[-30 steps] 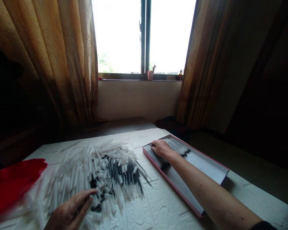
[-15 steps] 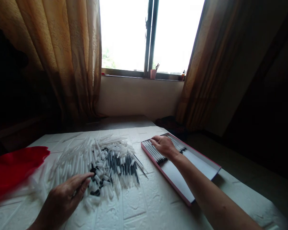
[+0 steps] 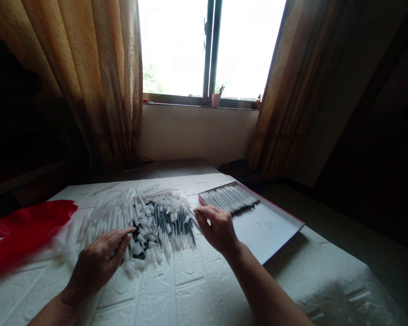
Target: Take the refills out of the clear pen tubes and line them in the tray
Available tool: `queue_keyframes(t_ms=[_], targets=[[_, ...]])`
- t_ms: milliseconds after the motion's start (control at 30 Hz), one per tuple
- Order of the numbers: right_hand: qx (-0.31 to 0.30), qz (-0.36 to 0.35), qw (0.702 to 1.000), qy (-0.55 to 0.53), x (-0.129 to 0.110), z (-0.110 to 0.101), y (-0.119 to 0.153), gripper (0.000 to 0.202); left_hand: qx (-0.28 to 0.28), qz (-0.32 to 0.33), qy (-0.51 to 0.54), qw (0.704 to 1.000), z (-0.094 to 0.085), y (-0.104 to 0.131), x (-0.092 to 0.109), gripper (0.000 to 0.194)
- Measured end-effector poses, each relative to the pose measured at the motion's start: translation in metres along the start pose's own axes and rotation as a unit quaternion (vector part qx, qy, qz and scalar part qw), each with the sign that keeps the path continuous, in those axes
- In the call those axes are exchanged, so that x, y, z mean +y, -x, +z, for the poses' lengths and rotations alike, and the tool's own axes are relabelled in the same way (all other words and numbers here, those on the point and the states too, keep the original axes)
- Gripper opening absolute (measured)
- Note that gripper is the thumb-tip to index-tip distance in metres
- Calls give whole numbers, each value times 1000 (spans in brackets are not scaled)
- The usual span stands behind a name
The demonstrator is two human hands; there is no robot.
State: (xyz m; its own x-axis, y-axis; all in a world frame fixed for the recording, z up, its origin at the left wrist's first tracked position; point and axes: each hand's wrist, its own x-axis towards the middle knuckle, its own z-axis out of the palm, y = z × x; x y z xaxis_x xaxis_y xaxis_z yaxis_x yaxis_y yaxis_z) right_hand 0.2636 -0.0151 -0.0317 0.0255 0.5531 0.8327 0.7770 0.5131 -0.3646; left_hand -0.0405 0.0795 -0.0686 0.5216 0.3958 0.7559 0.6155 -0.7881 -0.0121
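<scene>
The left hand [image 3: 100,253] has its fingertips by small black pieces [image 3: 140,256] amid clear tubes [image 3: 105,215] heaped toward the white surface's [image 3: 183,299] left edge; the right hand [image 3: 217,228] is at the left edge of a shallow box [image 3: 272,231] along the surface's right edge; slim pens [image 3: 227,198] line the box's far end

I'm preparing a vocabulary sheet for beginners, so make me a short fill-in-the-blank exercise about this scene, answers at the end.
The right hand is nearer the box than the ____ hand is.
The pale tubes in the box have ____ near ends.
The wavy-edged object at the picture's left is ____ in colour.

Missing words: left; black; red.
</scene>
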Motion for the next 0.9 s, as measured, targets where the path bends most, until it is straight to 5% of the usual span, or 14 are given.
queue_keyframes(t_ms=[300, 900], targets=[[-59, -23, 998, -10, -3, 15, 10, 23, -17, 38, -31, 999, 3, -3, 5, 36], [-79, -10, 996, -26, -5, 10, 9, 26, -25, 30, -48, 998, 5, -4, 13, 35]])
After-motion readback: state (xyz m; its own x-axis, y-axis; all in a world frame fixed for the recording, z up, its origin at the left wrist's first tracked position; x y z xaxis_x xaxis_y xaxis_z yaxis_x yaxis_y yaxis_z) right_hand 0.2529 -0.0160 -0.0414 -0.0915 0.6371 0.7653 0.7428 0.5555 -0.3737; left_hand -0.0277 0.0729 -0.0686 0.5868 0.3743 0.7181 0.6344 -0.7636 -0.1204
